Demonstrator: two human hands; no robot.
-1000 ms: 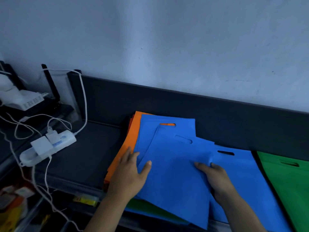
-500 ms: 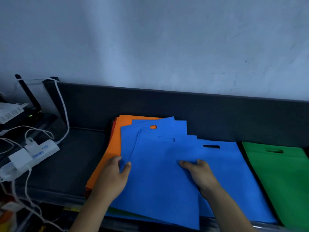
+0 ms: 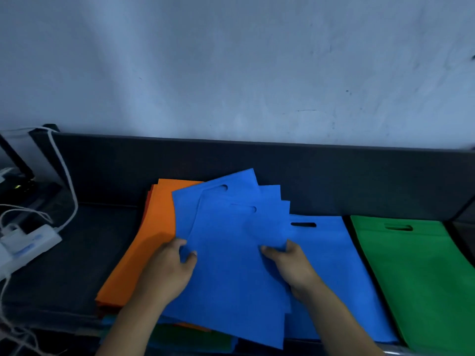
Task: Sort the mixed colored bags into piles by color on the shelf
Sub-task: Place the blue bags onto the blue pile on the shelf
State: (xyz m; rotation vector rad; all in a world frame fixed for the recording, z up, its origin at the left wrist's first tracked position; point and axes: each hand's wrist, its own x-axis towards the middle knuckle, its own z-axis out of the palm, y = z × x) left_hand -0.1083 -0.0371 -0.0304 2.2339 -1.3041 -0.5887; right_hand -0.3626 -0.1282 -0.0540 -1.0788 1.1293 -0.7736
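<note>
**Blue bags fanned in both hands, between the mixed pile and the blue pile**

Blue bags (image 3: 231, 253), several thin flat ones, are held together as a loose fan above the shelf (image 3: 77, 253). Their upper corners spread apart, so they are not aligned. They lie over the right part of the orange bags (image 3: 154, 227), which top the mixed pile, and they overlap the left edge of the blue pile (image 3: 334, 265). The green pile (image 3: 424, 278) lies apart, further right.

What could go wrong, in my judgement: the fabric looks smooth and limp, and the fan is held only at two points. If the bags are carried to the right like this, the lower sheets can slip out and fall back on the orange bags, or slide off the front edge of the shelf. A bag of another colour may also hide inside the fan; green and orange edges show under its near end, and I cannot tell if they are caught in it. The blue pile may also be pushed crooked when the fan lands on it.

The left hand (image 3: 164, 273) pinches the left edge of the fan, thumb on top and fingers (image 3: 174, 244) curled close around the edge. The right hand (image 3: 290, 265) pinches a fold near the middle, its fingers nearly closed, the thumb pressed on the cloth.
</note>
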